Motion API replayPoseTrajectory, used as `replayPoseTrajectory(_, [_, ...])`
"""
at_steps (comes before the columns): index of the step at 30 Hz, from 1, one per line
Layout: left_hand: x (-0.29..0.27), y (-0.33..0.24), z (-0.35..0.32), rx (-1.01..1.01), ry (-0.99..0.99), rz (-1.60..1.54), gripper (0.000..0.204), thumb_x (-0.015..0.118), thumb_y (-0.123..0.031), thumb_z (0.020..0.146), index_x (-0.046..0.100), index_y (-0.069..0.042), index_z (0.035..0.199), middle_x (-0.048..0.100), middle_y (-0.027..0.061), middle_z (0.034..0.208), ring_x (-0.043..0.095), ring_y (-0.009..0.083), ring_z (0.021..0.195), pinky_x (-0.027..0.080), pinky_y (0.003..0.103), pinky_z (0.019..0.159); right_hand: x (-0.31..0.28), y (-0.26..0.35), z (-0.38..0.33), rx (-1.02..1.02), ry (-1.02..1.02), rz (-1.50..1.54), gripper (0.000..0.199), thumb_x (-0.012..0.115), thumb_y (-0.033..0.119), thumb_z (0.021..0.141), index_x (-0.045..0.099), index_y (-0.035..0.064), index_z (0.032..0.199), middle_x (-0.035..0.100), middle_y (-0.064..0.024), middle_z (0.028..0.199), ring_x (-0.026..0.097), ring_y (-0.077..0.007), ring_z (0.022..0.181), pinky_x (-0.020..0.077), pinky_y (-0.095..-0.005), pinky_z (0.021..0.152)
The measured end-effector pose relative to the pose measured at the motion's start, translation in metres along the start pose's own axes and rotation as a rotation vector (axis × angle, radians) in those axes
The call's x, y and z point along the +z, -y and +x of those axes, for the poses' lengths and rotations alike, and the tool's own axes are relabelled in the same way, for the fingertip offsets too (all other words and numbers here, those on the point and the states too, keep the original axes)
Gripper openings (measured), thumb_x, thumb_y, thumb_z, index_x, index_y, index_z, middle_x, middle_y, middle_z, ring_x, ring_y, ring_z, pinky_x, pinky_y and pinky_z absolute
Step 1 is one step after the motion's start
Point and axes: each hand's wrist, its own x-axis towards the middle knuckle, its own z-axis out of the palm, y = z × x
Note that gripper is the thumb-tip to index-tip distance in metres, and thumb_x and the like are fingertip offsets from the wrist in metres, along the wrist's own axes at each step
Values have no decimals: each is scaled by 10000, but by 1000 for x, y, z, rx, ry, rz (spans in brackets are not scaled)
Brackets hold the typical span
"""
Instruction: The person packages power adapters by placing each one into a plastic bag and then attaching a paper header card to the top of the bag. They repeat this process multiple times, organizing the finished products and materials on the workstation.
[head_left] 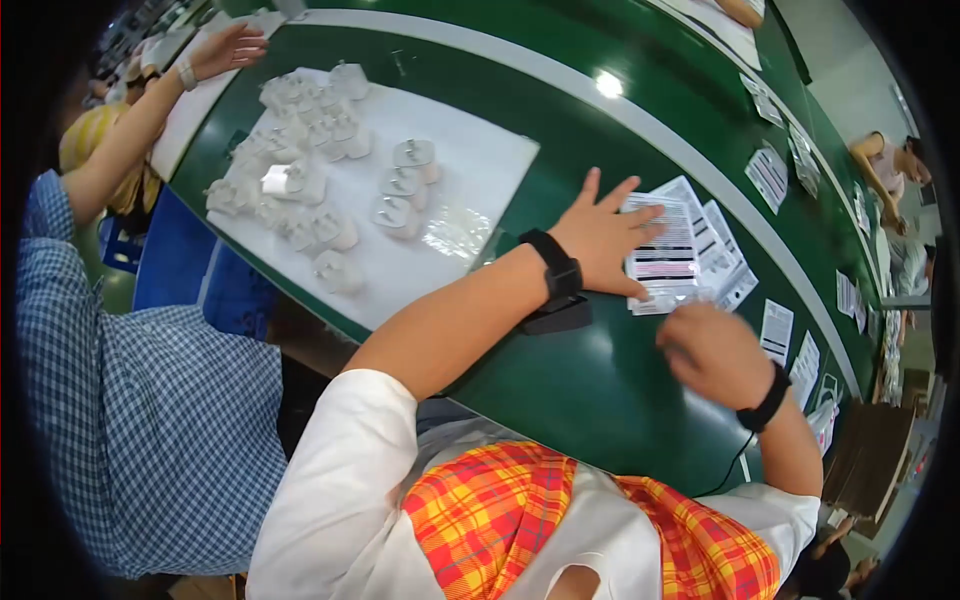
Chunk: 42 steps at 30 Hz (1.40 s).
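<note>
My left hand (605, 240) is open, fingers spread, pressing on the left side of a flat printed packet (662, 250) with black text and a pink stripe. Its clear plastic lower end shines beside my right hand. More printed packets (725, 262) fan out from under it to the right. My right hand (715, 350) is curled closed just below the packets' near edge. Its fingers are turned down and partly blurred, so anything in them is hidden. A dark, flat, box-like object (558, 316) lies below my left wrist.
Several white plug chargers (318, 120) cover a white sheet (480, 165) on the green table (560, 390) at left. A co-worker's arm (130, 150) reaches in there. Other packets (768, 178) lie along the pale strip at right. Cardboard (872, 455) stands at the far right.
</note>
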Motion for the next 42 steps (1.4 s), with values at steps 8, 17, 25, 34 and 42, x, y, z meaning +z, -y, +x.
replayPoseTrajectory(8, [22, -14, -6, -94, 107, -824, 486, 517, -429, 887, 552, -166, 1293, 516, 77, 1397, 482, 276, 1273, 339, 403, 1081, -42, 42, 225, -432, -615, 158, 550, 564, -4, 734, 480, 41, 1276, 549, -195, 1243, 568, -335, 1088, 443, -384, 970])
replayPoseTrajectory(17, [17, 0, 4, -30, -245, -262, 296, 599, -225, 843, 614, -88, 1105, 601, 129, 1171, 539, 299, 1126, 412, 422, 986, -83, 16, 232, -254, -316, 807, 517, 617, 183, 820, 443, 96, 1299, 585, -204, 1230, 605, -249, 1034, 494, -337, 905])
replayPoseTrajectory(25, [-9, -16, 12, -160, -85, -146, 230, 611, -94, 734, 658, -61, 957, 619, 126, 1107, 569, 312, 1046, 435, 454, 950, -13, -52, 72, -208, -639, 1521, 457, 591, 174, 889, 412, 58, 1294, 537, -187, 1311, 564, -227, 1106, 482, -324, 933])
replayPoseTrajectory(34, [3, 7, 22, -135, -160, -267, 383, 602, -59, 735, 640, -39, 1116, 585, 150, 1242, 565, 326, 1104, 473, 413, 939, 40, -53, 62, 218, -969, 629, 542, 728, 112, 737, 490, 36, 1217, 486, -198, 1377, 501, -312, 1215, 396, -395, 1032])
replayPoseTrajectory(42, [-2, 25, 7, 33, -177, -291, 358, 614, -93, 764, 633, -38, 1116, 596, 157, 1211, 562, 316, 1112, 475, 399, 924, 43, -40, 44, 210, -697, 284, 566, 773, 155, 664, 542, 94, 1177, 446, -198, 1405, 401, -373, 1298, 333, -434, 1081])
